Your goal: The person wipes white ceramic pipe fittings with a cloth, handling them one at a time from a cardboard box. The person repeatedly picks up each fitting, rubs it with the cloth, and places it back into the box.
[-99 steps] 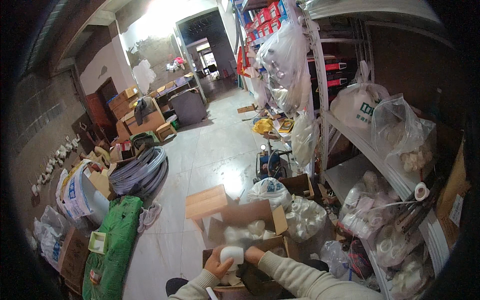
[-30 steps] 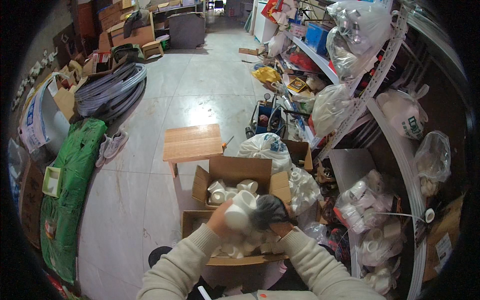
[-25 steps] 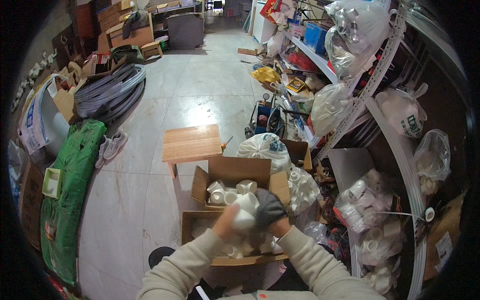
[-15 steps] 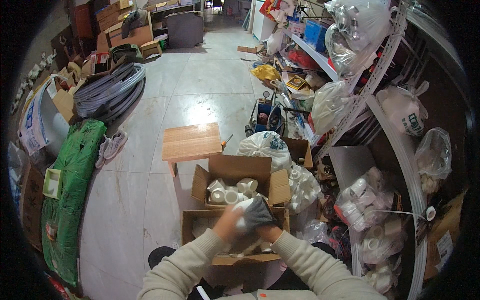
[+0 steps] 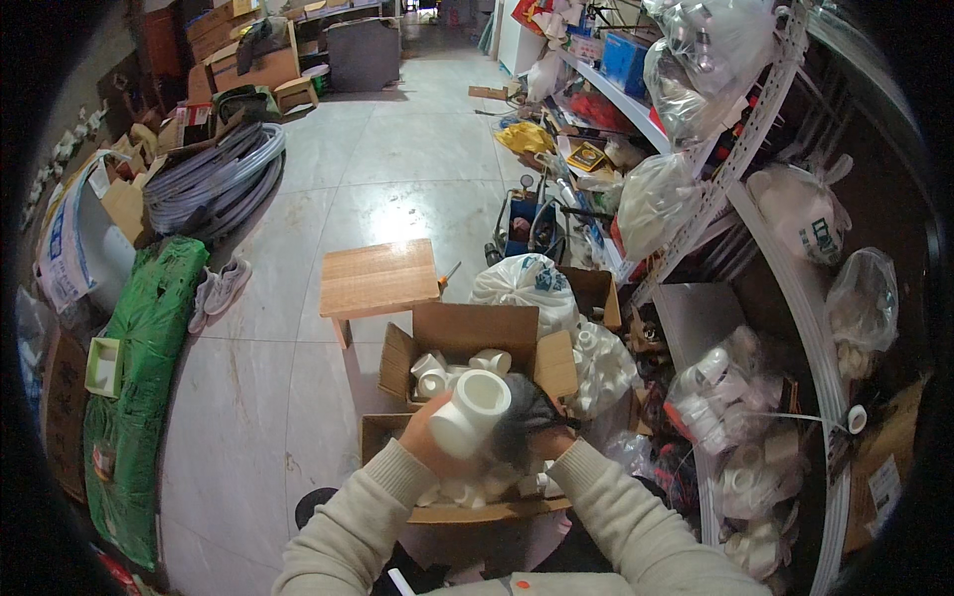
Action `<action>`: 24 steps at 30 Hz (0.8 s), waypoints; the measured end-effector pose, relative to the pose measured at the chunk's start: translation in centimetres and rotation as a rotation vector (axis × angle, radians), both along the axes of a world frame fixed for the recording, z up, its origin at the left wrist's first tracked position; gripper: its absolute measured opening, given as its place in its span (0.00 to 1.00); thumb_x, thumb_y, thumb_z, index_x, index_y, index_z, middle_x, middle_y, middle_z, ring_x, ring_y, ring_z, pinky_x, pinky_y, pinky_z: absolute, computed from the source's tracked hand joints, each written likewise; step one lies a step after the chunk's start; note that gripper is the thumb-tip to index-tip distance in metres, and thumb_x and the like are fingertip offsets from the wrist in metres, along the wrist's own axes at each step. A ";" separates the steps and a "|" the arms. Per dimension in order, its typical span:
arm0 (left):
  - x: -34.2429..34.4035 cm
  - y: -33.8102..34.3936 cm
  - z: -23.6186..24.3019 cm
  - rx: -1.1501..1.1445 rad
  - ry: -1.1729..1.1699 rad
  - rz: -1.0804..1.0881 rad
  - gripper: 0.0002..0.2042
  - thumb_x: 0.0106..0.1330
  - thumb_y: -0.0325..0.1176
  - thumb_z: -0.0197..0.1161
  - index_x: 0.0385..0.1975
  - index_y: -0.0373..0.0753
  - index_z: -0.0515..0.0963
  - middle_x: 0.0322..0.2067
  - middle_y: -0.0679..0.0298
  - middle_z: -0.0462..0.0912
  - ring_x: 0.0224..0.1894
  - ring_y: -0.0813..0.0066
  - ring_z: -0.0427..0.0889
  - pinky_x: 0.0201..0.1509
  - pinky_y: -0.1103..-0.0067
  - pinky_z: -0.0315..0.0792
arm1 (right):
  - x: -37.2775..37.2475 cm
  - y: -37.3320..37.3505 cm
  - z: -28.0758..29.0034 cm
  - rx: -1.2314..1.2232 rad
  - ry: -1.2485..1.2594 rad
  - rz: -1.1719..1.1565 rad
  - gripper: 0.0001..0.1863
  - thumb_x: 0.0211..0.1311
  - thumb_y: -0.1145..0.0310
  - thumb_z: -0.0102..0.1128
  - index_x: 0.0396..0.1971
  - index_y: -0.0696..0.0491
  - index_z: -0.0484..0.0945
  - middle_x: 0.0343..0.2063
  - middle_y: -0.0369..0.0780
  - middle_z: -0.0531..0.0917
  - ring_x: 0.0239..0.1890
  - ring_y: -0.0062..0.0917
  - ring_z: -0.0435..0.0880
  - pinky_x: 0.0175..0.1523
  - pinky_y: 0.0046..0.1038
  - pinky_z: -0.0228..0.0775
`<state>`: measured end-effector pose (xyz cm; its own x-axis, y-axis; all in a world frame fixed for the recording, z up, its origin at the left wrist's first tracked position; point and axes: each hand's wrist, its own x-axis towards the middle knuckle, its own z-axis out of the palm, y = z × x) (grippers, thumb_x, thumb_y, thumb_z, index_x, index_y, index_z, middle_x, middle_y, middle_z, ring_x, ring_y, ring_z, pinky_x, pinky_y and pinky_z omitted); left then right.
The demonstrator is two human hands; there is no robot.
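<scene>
Grey floor runs up the frame. Lower middle, the left hand grips a white pipe; the right hand holds a dark rag. I'd guess wiping; next needs gentle turning.

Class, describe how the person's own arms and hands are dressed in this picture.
The left sleeve and right sleeve are long, cream-coloured and softly creased, narrowing to snug cuffs at the wrists. The left hand shows no glove; the right hand is partly hidden.
</scene>
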<state>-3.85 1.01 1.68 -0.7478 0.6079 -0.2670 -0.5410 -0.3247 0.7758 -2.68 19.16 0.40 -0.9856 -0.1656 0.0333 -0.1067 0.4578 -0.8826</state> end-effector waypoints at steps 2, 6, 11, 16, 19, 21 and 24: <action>0.2 -0.2 0.1 0.311 -0.303 0.115 0.19 0.55 0.41 0.52 0.47 0.42 0.64 0.40 0.62 0.73 0.44 0.69 0.72 0.46 0.77 0.68 | -0.6 0.0 0.6 0.258 0.063 0.011 0.15 0.43 0.69 0.56 0.33 0.59 0.69 0.30 0.47 0.71 0.35 0.38 0.71 0.42 0.32 0.63; -0.2 -0.7 0.4 0.409 -0.497 0.205 0.21 0.61 0.50 0.47 0.49 0.44 0.62 0.42 0.61 0.72 0.43 0.68 0.74 0.41 0.75 0.74 | -0.9 -1.2 2.3 0.271 0.346 -0.045 0.25 0.35 0.65 0.62 0.34 0.60 0.64 0.32 0.50 0.68 0.35 0.39 0.69 0.44 0.33 0.61; 0.8 1.3 -2.2 0.074 -0.284 0.295 0.21 0.59 0.41 0.51 0.50 0.41 0.59 0.46 0.57 0.66 0.46 0.62 0.70 0.49 0.65 0.68 | -0.8 -4.2 -1.0 0.288 0.192 -0.144 0.29 0.31 0.61 0.66 0.33 0.61 0.63 0.31 0.50 0.69 0.34 0.40 0.70 0.40 0.34 0.64; 0.7 0.3 0.0 0.257 -0.465 0.197 0.24 0.54 0.37 0.57 0.49 0.40 0.58 0.43 0.58 0.67 0.43 0.65 0.72 0.44 0.69 0.72 | -0.9 -3.5 -1.5 0.324 -0.043 -0.093 0.17 0.42 0.62 0.59 0.30 0.57 0.71 0.30 0.46 0.77 0.36 0.34 0.76 0.39 0.31 0.65; -0.7 1.1 -1.5 -0.013 -0.124 0.080 0.31 0.48 0.43 0.64 0.49 0.37 0.59 0.42 0.60 0.70 0.43 0.69 0.73 0.45 0.74 0.71 | -1.1 -0.3 -7.5 0.155 0.005 -0.001 0.13 0.48 0.64 0.52 0.32 0.56 0.72 0.32 0.45 0.76 0.35 0.31 0.74 0.41 0.30 0.66; -1.8 -0.7 -2.0 -0.135 0.022 -0.068 0.33 0.46 0.44 0.66 0.49 0.36 0.59 0.42 0.59 0.70 0.42 0.70 0.73 0.43 0.76 0.71 | -0.4 -0.7 -8.2 -0.081 -0.092 0.050 0.13 0.50 0.66 0.51 0.34 0.57 0.71 0.33 0.42 0.75 0.35 0.28 0.73 0.42 0.27 0.65; -1.5 -1.3 -2.9 -0.342 0.305 0.012 0.30 0.46 0.37 0.64 0.47 0.32 0.59 0.40 0.59 0.70 0.40 0.73 0.72 0.41 0.78 0.69 | 1.6 -2.6 0.4 -0.321 -0.093 -0.135 0.11 0.56 0.65 0.48 0.34 0.56 0.71 0.31 0.36 0.74 0.34 0.21 0.70 0.43 0.24 0.62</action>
<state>-5.40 -0.34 -1.18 -0.8300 0.5135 -0.2177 -0.2694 -0.0271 0.9627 -1.11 16.59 0.77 -0.9992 -0.0290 -0.0285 0.0236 0.1599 -0.9869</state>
